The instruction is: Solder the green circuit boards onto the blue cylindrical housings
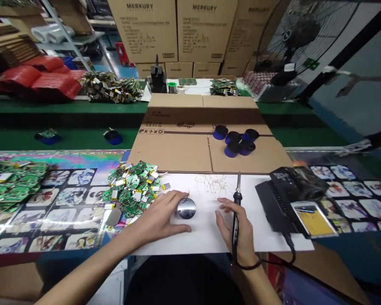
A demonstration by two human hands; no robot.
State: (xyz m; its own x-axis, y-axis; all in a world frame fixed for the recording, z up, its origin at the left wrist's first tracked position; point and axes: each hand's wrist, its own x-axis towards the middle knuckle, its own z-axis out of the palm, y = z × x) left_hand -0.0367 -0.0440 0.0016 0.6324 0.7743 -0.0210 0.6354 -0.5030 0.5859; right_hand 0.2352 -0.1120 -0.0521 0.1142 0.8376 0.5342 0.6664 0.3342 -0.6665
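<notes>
Left hand (pixel 157 218): fingers flat, spread, touching a round steel tin (pixel 186 208)
Right hand (pixel 243 237): fingers curled round a black soldering iron (pixel 237 207) (tip up)

The word "MERKURY" is printed in black on the stacked cardboard cartons (pixel 142 29), and the flattened cardboard sheet (pixel 171 148) carries a truck pictogram (pixel 185 125), handling symbols (pixel 151 131) and small lettering (pixel 165 114), apparently "FRIENDS".

Left hand (pixel 155 218) against round metal tin (pixel 186 208), green circuit boards with small cells (pixel 133 188) at its 11 o'clock. Right hand (pixel 239 231) gripping soldering iron (pixel 236 216) upright, black soldering station (pixel 292 199) at its 2 o'clock, both hands over white board (pixel 206 237).
</notes>
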